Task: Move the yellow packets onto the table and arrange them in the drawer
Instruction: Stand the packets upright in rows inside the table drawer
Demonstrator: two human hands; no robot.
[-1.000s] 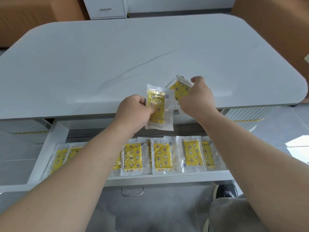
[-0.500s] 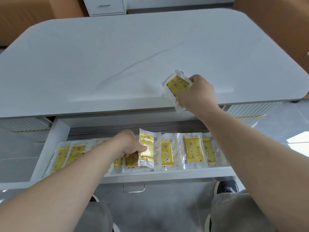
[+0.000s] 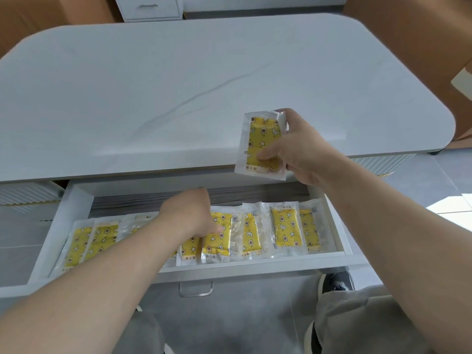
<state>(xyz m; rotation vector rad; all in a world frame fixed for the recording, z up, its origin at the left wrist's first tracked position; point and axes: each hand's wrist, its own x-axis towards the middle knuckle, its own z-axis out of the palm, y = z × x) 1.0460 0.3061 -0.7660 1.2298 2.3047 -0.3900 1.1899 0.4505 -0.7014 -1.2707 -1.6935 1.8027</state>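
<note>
Several yellow packets in clear wrappers lie in an overlapping row in the open white drawer [image 3: 63, 215] under the table edge. My left hand [image 3: 190, 214] reaches into the drawer, its fingers pressing on one yellow packet in the row [image 3: 217, 236] near the middle. My right hand [image 3: 298, 146] holds another yellow packet [image 3: 261, 144] upright above the table's front edge, thumb across its lower part. My left forearm hides part of the row.
The white table top [image 3: 204, 85] stretches ahead with a faint grey vein. The drawer's metal handle [image 3: 196, 290] hangs at its front. A white cabinet [image 3: 150, 7] and brown furniture [image 3: 408, 34] stand behind. My knees and a shoe [image 3: 334, 282] are below.
My left hand has carried its packet from above the table edge down into the drawer row and laid it flat. My right hand has turned its packet upright.
</note>
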